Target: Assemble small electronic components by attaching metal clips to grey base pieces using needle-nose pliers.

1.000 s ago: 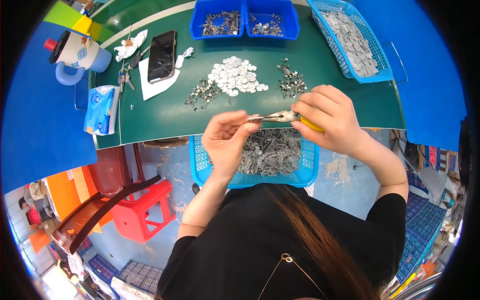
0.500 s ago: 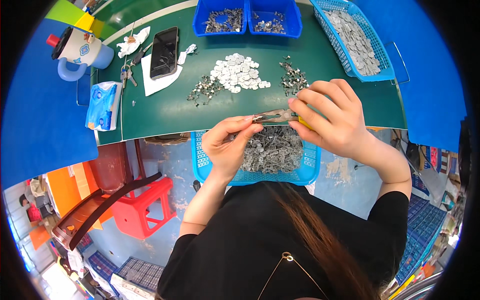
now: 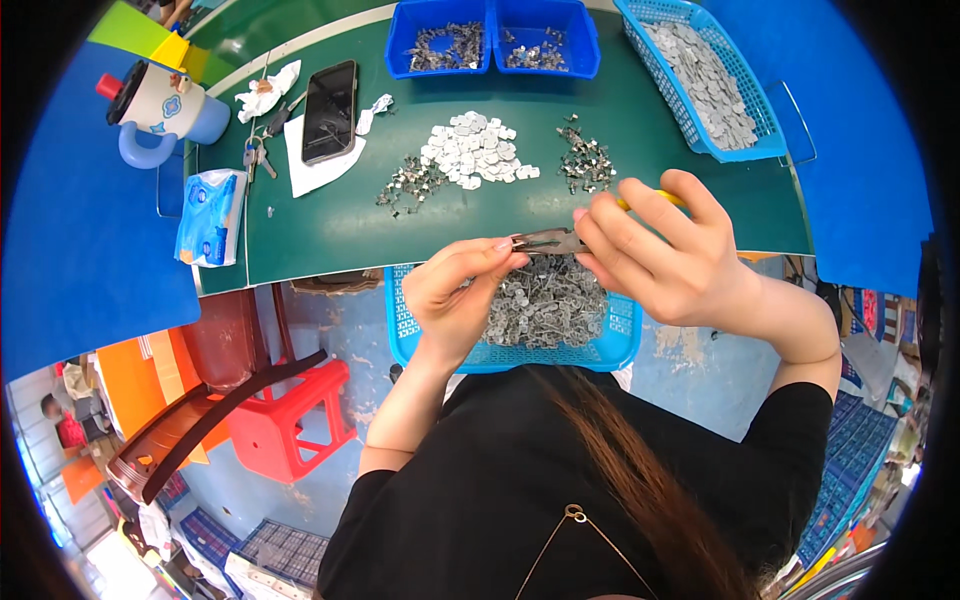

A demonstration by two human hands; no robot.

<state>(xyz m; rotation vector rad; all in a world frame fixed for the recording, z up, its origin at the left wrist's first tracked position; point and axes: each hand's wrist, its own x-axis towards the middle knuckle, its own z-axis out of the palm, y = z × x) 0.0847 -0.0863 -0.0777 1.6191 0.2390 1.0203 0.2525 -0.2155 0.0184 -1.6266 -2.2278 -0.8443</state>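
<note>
Two hands work one pair of pliers (image 3: pixel 545 242) over the table's (image 3: pixel 400 235) near edge: the right hand (image 3: pixel 665 250) curls round them, the left hand (image 3: pixel 455 290) pinches a tiny piece, too small to identify, at their tips. Three piles (image 3: pixel 478 150) lie beyond; one phone (image 3: pixel 329 110) and one mug (image 3: pixel 165 100) left. Two far bins (image 3: pixel 400 40) and two baskets (image 3: pixel 590 358) hold small parts.

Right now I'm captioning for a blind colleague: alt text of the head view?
A person's right hand holds yellow-handled pliers, their tips at the left hand, above a light-blue basket of small parts. Beyond, a green table bears white pieces and metal bits.
</note>
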